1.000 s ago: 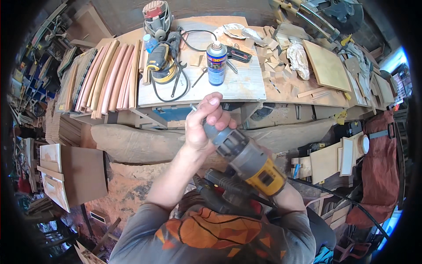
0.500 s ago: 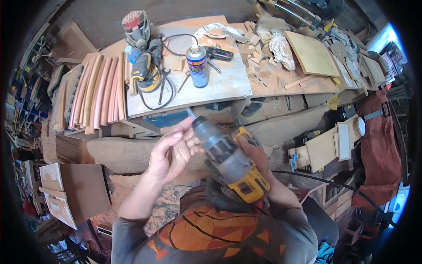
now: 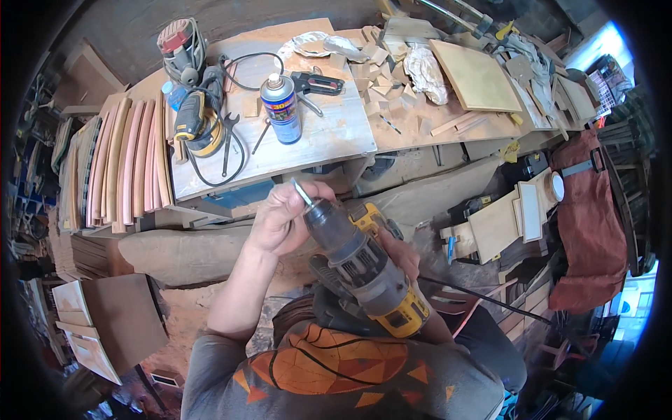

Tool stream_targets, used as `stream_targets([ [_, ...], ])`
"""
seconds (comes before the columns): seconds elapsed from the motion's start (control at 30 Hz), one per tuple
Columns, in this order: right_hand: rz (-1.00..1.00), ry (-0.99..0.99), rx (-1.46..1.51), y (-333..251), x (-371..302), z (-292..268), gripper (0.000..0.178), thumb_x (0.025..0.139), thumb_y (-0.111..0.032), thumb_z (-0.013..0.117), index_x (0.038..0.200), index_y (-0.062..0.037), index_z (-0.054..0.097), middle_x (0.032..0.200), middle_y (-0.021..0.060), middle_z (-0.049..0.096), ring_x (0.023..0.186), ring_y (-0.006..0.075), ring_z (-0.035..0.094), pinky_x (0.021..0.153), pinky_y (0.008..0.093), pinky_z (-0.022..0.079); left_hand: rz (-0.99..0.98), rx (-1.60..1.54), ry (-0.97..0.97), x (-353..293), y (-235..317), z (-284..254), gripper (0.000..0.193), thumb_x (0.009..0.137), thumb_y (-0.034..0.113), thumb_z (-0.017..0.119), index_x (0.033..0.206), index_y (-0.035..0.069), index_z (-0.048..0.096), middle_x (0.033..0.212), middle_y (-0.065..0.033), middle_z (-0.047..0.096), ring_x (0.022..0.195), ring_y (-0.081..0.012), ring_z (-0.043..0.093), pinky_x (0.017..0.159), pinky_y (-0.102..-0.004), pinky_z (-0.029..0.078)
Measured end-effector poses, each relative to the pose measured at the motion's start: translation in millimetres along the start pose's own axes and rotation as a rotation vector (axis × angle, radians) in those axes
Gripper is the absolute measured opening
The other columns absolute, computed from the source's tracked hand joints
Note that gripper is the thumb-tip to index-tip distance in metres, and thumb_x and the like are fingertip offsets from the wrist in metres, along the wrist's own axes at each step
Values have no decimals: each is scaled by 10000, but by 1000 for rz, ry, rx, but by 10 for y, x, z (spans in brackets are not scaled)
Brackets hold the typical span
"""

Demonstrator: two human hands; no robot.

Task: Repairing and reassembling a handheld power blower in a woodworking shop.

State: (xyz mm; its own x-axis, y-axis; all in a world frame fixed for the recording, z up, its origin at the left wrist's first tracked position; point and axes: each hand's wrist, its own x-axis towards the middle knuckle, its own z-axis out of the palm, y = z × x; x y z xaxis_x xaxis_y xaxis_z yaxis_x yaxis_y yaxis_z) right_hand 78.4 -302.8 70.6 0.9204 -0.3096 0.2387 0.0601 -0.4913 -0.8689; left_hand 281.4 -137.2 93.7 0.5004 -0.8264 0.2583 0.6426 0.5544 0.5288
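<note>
Yellow and black, the drill (image 3: 367, 276) slanted between the person's chest and the workbench (image 3: 325, 150), the right hand (image 3: 401, 253) clasping it from behind. The left hand (image 3: 278, 218) seemed to pinch the silvery bit (image 3: 302, 192) between thumb and fingers, though the contact was hard to see.

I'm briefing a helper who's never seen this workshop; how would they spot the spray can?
Find the workbench across the top, then its pale board, right of the wooden strips. There, right of the yellow-and-black sander, is the blue spray can with a white nozzle. It stands upright; the wrench and black tool nearby lie flat.
</note>
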Motion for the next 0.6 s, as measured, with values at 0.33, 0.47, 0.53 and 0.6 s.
stream_targets([
  [0.33,-379,397,-172,57,58,19,776,720,-260,906,1336,65,564,1050,139,722,888,262,710,794,380,543,174,-74,301,885,-15,-248,302,1050,325,554,995,52,669,1095,-45,659,885,-193,643,777,-356,562],
  [0.47,211,467,390,140,-226,94,743,726,-271,899,1304,71,582,1050,143,723,883,256,716,777,371,542,-59,1892,328,1496,-589,-1023,260,999,255,580,938,15,662,998,-102,707,791,-269,706,699,-427,576],
  [0.53,787,438,1055,188,-206,142,710,734,-265,891,1285,69,592,1045,142,726,887,252,720,768,358,541,-18,2337,183,1719,-638,-1431,232,974,214,591,939,-3,666,980,-139,718,766,-310,721,686,-455,579],
  [0.6,-287,556,-174,-7,-98,40,511,866,-259,779,1237,54,620,1010,146,734,892,243,730,771,338,560,-190,2483,251,1927,-756,-1562,157,910,137,583,927,22,689,973,-145,692,895,-324,704,715,-453,576],
])
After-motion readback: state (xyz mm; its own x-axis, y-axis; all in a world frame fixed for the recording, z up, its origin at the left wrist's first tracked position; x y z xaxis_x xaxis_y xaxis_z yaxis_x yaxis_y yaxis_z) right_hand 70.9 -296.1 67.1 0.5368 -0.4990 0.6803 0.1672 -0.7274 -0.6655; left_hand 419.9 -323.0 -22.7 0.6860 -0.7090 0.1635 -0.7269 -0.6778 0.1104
